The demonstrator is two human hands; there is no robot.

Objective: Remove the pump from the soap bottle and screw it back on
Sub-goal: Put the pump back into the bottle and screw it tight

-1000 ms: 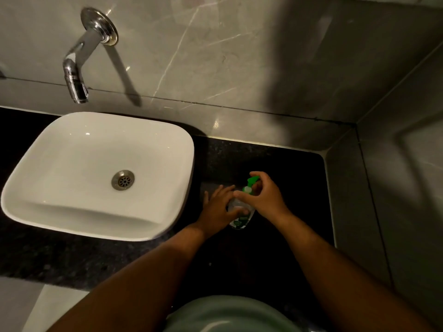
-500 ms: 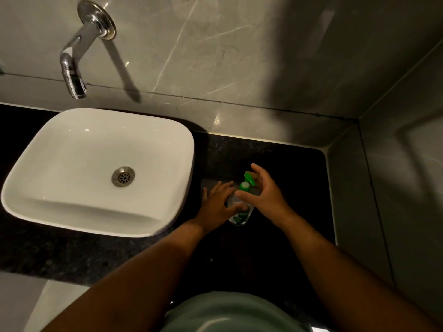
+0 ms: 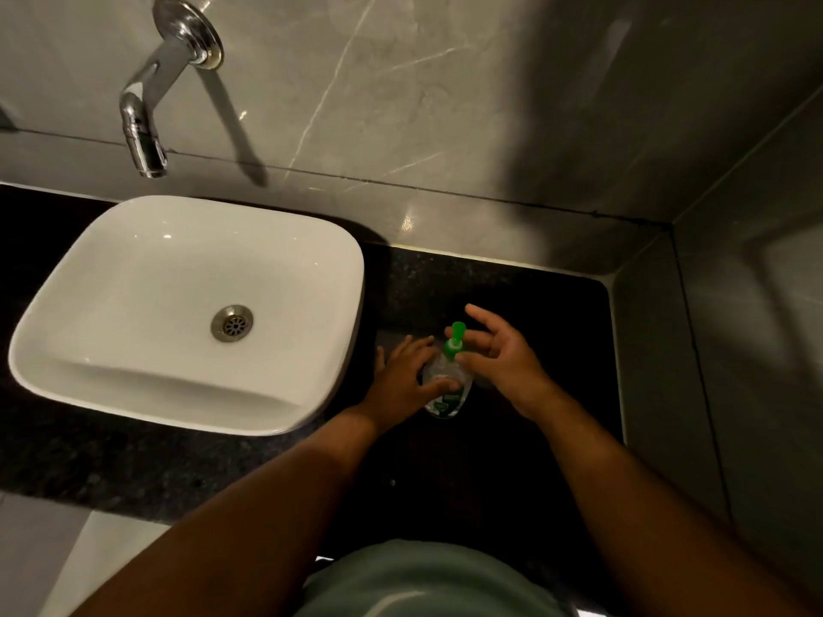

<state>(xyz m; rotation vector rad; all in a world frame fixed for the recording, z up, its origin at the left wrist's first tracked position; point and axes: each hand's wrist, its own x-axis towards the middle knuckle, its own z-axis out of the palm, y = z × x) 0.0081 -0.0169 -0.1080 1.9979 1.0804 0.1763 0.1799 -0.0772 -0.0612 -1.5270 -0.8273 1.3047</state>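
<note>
Head view, soap bottle (image 3: 446,391): upright on the black counter (image 3: 534,438) right of the basin (image 3: 191,305).
Left hand (image 3: 407,380): wrapped round the bottle's body, thumb across the front.
Right hand (image 3: 501,358): a second ago curled over the green pump (image 3: 455,340); now fingers spread, only thumb and fingertip at its collar.
Meaning: likely regripping between twists; whether the pump is loosening or tightening I cannot tell.

The soap bottle (image 3: 446,396) bears a green label (perhaps branded), its print too small to read.
</note>
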